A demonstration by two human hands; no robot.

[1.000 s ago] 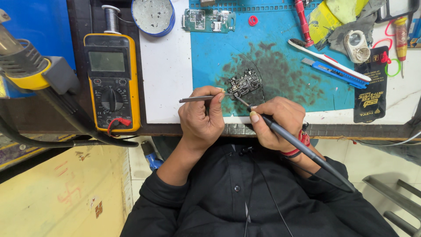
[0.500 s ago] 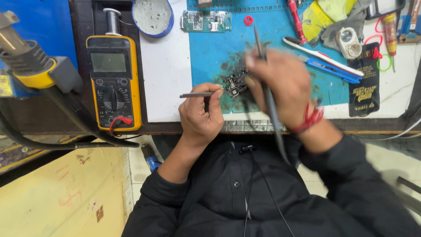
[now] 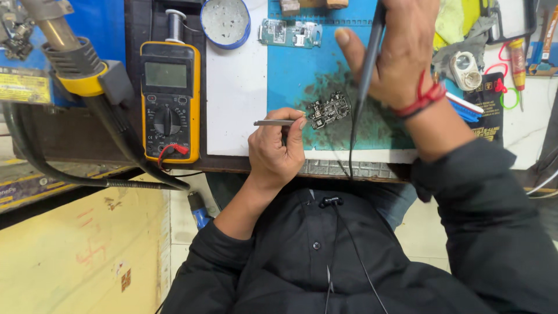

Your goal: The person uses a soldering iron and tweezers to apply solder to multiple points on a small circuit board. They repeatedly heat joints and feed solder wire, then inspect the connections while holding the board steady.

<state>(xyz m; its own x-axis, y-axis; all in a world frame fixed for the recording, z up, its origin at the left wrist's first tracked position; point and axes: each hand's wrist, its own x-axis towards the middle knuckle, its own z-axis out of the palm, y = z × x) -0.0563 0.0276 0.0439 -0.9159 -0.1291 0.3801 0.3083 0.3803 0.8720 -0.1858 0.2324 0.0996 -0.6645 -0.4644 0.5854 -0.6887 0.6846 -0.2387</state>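
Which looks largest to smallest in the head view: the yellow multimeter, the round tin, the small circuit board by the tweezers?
1. Yellow multimeter, clearly largest.
2. Round tin, partly cut off by the frame's top edge.
3. Small circuit board on the blue mat, smallest.

I see a yellow meter on the left side of the bench. Its screen sits near the meter's top, a grey-green rectangle. Far left of the meter, I see a small yellow label with dark print. Far right of the meter lies a flat black packet with gold print. Below the meter, to its left, stands a big tan cardboard box with red marks.
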